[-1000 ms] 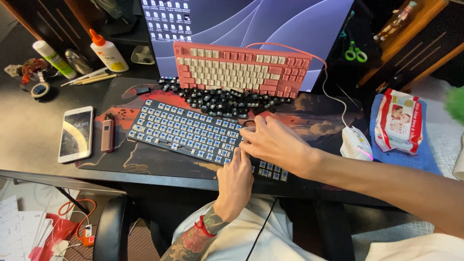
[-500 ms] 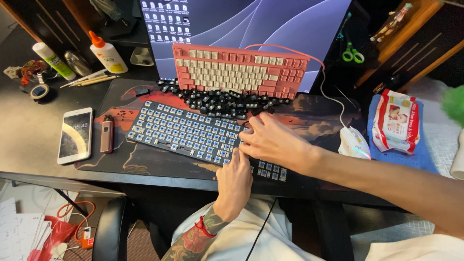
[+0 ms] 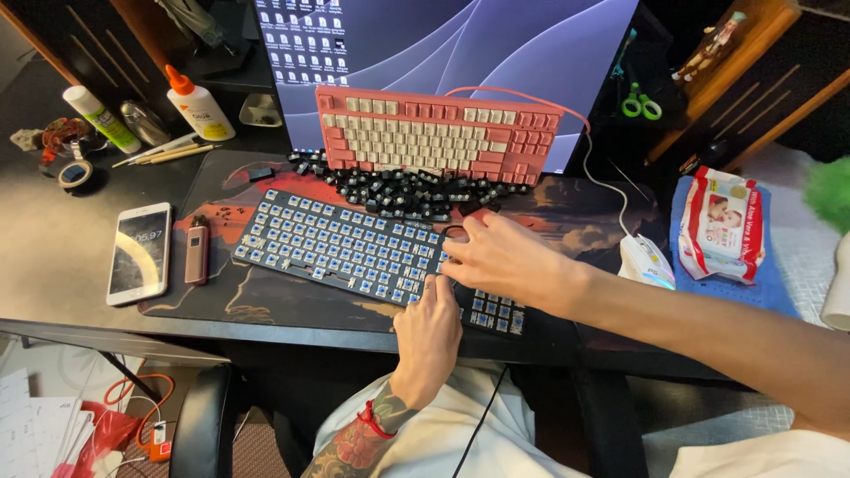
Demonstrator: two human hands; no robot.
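Dark and crowded, the counter (image 3: 53,257) carries a printed mat with a bare keyboard (image 3: 354,252) lying at a slant near its front edge, caps off and blue switches showing. Left hand (image 3: 428,332) rests flat on the keyboard's near edge, fingers loosely curled, gripping nothing I can see. Right hand (image 3: 505,261) presses down over the right end with fingers bent; whether it pinches anything is hidden. The board looks stiff and fairly light, but its exposed switches seem delicate, so the frame edges are probably the safest hold. Just behind it lies a heap of loose black keycaps (image 3: 403,190), easily scattered. Further back a pink keyboard (image 3: 438,137) leans against the monitor (image 3: 460,44). A phone (image 3: 140,252) lies left, a mouse (image 3: 645,261) and wipes packet (image 3: 722,221) right.
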